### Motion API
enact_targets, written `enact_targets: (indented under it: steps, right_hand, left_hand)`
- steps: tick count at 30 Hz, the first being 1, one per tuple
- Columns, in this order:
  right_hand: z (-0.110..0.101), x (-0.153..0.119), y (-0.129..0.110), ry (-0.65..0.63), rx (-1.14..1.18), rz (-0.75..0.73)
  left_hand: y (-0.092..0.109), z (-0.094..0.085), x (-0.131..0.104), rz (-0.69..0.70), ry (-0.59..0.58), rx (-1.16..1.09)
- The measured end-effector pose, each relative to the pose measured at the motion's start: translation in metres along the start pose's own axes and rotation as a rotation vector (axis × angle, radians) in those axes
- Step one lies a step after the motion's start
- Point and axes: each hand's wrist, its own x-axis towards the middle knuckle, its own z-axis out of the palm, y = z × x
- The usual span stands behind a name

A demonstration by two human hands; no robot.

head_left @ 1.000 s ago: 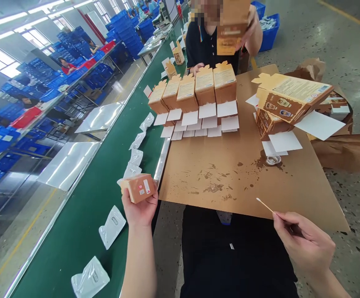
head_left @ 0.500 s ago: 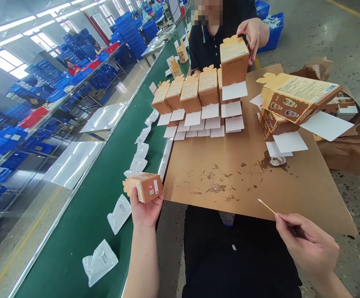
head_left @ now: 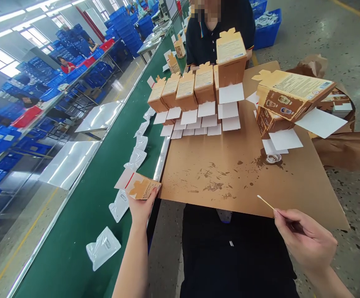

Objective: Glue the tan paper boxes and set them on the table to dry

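Note:
My left hand (head_left: 141,209) grips a small brown cardboard box (head_left: 145,188) over the edge of the green conveyor belt (head_left: 71,223). The box is tilted, with a white flap carrying a red strip toward the left. Between the thumb and fingers of my right hand (head_left: 306,236) is a cotton swab (head_left: 265,201), its white tip pointing up and left above the brown cardboard sheet (head_left: 183,165). A small clear round dish (head_left: 273,158) sits on the sheet, with dark wet spots around it.
Brown boxes (head_left: 186,91) with white flaps stand stacked at the sheet's far side. More boxes (head_left: 294,97) pile up at right. Silvery-white pouches (head_left: 103,248) lie along the belt. Across from me is a co-worker (head_left: 219,37); a blue bin (head_left: 267,29) stands behind.
My left hand has turned the box, so its white flap with the red strip now shows. The co-worker's hand has left the top box of the stack. The belt's pouches have shifted slightly.

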Motion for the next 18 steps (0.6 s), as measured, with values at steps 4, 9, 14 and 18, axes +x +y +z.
enact_targets:
  steps: [4,9,14,18]
  right_hand:
    - [-0.001,0.0,0.001,0.008,0.018,-0.012]
    - [-0.006,0.005,0.002,0.011,0.046,-0.011]
    - [-0.006,0.006,0.006,0.05,0.034,0.04]
    - [-0.003,0.003,0.008,0.025,0.037,0.0]
  left_hand:
    - [0.012,0.002,0.004,0.248,0.259,0.383]
    - [0.026,0.005,0.017,0.342,0.298,0.253]
    - [0.019,0.022,0.029,0.295,0.24,0.171]
    - [0.004,0.033,0.046,0.308,0.179,0.259]
